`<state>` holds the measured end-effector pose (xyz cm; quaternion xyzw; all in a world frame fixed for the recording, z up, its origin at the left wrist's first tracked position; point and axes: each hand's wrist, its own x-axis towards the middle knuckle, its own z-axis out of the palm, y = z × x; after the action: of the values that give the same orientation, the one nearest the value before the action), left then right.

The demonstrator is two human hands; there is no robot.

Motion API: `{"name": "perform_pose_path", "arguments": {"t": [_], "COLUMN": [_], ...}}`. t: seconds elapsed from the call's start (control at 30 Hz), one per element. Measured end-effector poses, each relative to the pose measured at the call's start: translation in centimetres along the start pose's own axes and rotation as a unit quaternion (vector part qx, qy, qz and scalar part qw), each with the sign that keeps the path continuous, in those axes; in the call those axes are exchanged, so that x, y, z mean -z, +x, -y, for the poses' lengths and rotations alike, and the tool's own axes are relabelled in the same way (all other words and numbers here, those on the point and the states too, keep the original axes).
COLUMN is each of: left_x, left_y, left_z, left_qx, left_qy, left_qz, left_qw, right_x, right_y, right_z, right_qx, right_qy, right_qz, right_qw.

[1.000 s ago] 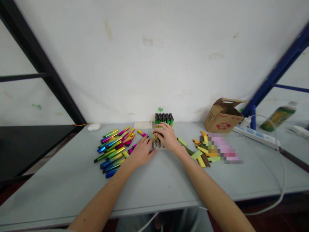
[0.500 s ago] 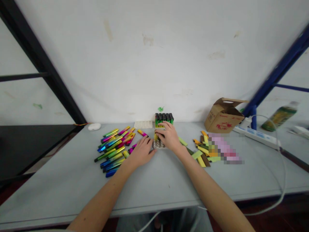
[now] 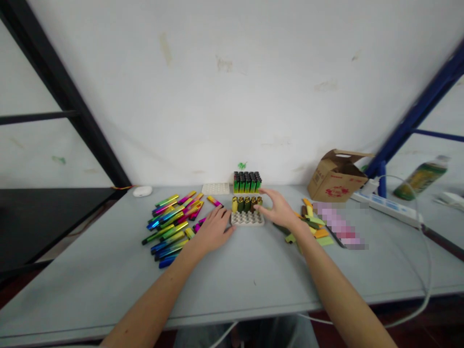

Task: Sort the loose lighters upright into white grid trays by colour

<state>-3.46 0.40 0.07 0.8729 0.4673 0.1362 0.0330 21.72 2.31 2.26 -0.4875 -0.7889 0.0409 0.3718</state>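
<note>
A white tray with holes [image 3: 247, 220] lies mid-table, its back part holding several upright yellow, olive and brown lighters [image 3: 246, 204]. My left hand [image 3: 216, 227] rests at the tray's left edge, fingers spread and nothing visible in them. At the tray's right side my right hand [image 3: 278, 209] has thumb and forefinger apart near the rightmost lighters, without a held object in sight. Behind stands a full block of green lighters with black tops [image 3: 247, 182]. Shiny multicoloured lighters [image 3: 170, 227] are heaped on the left, and matt yellow, olive and orange ones [image 3: 314, 223] on the right, partly behind my right forearm.
An empty white tray [image 3: 215, 188] lies by the wall, with a white case [image 3: 142, 191] farther left. At the right are an open cardboard box [image 3: 335, 179], a blurred pink item [image 3: 339, 224], a power strip [image 3: 387, 207], a bottle [image 3: 420, 177] and a cable.
My right hand has moved right, off the tray's left part, and its fingers have parted. The row of upright lighters is now uncovered. My left hand stays at the tray's edge.
</note>
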Motion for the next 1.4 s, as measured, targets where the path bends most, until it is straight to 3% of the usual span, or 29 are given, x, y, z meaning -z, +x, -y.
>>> {"name": "perform_pose_path", "arguments": {"t": [0.1,0.17,0.4,0.53,0.77,0.93,1.1,1.4], "left_x": [-0.1,-0.3,-0.7,-0.7,-0.3,-0.5,-0.6,-0.4], "left_y": [0.0,0.0,0.1,0.2,0.2,0.3,0.2,0.2], "left_z": [0.0,0.1,0.4,0.4,0.0,0.0,0.1,0.1], "left_qx": [-0.006,-0.007,-0.002,0.001,0.008,0.005,-0.002,0.005], "left_qy": [0.004,0.003,-0.003,0.01,0.017,0.021,0.006,0.004], "left_qz": [-0.002,-0.005,-0.013,-0.003,-0.01,-0.017,-0.024,-0.008], "left_qw": [1.0,1.0,1.0,1.0,1.0,1.0,1.0,1.0], "right_x": [0.7,0.6,-0.7,0.0,2.2,1.8,1.2,0.2], "right_y": [-1.0,-1.4,-1.6,-1.6,-1.2,-1.3,-1.4,-1.2], "right_z": [-1.4,-1.8,-2.2,-2.7,-3.5,-3.4,-2.8,-2.9], "right_qx": [-0.052,-0.055,-0.029,-0.048,-0.173,-0.237,-0.257,-0.239], "right_qy": [-0.022,-0.031,-0.019,-0.02,-0.075,-0.122,-0.144,-0.093], "right_qz": [0.127,0.173,0.191,0.21,0.14,0.196,0.185,0.093], "right_qw": [0.99,0.983,0.981,0.976,0.972,0.944,0.938,0.962]}}
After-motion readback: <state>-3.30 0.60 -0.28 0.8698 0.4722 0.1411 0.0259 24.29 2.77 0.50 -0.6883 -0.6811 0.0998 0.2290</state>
